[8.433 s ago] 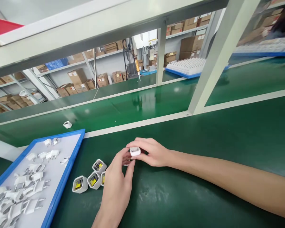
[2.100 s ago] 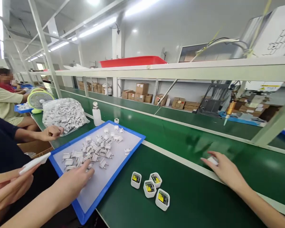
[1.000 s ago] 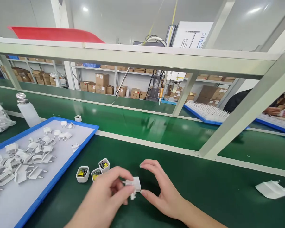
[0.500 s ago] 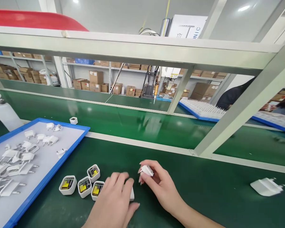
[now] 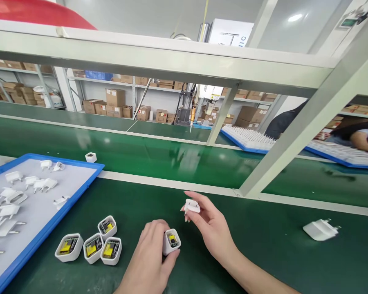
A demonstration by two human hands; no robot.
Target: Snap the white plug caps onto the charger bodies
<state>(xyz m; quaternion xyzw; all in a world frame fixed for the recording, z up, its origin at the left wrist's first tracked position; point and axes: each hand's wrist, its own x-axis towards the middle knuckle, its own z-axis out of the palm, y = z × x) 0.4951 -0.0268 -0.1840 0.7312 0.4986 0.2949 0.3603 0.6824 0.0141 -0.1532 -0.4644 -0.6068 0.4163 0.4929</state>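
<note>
My left hand (image 5: 149,257) grips a white charger shell (image 5: 171,241), open end up, with yellow parts showing inside. My right hand (image 5: 209,228) pinches a small white plug cap (image 5: 192,206) just above and to the right of the shell. Both hands hover low over the green mat (image 5: 263,261). Several more open charger shells (image 5: 90,245) with yellow insides stand in a cluster left of my left hand.
A blue-rimmed tray (image 5: 93,176) with several white plug caps lies at the left. A finished white charger (image 5: 320,230) lies on the mat at the right. One lone shell (image 5: 90,157) sits on the conveyor belt (image 5: 159,155). A slanted frame post (image 5: 294,134) rises at right; another person works behind it.
My left hand has lifted a shell off the mat and turned its open end up. My right hand still holds the plug cap, now slightly higher. The view has shifted right.
</note>
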